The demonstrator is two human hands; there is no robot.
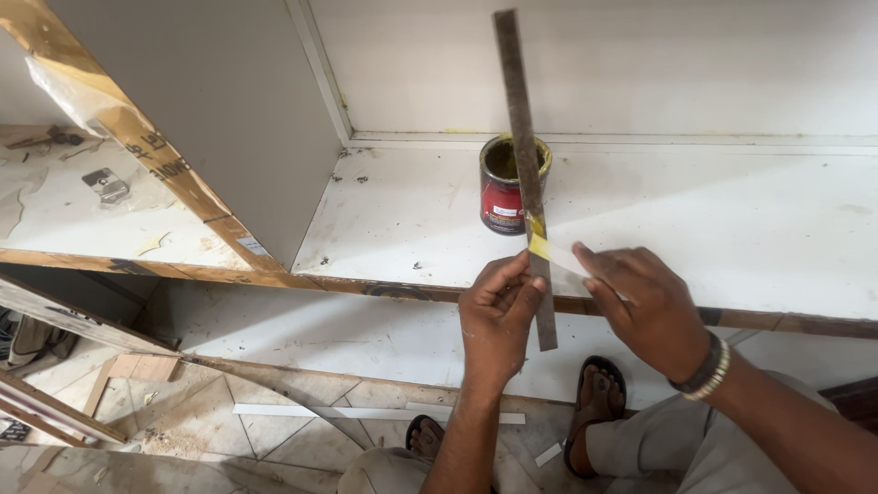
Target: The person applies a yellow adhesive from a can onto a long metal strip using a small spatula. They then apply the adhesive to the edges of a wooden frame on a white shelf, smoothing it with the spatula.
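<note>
Long strip [523, 155] btwn the hands: dull grey-brown metal, matt, worn, w/ a smear of glossy yellow glue; a thin translucent sliver at it, prob. plastic film. Can [504, 187]: metal, red paper label, rim caked w/ dried glue. Shelf [732, 229]: white laminate, smooth but scuffed and spotted, raw wood edge. Floor [274, 430]: glossy stone tile, dusty. Bracelet [709, 370]: beads, semi-gloss.

Both forearms are bare with no sleeves showing, the right hand [645, 306] has a dark band and a pale beaded bracelet at the wrist, the left hand [496, 318] wears nothing, grey trousers cover the legs, and dark open sandals show the toes.
</note>
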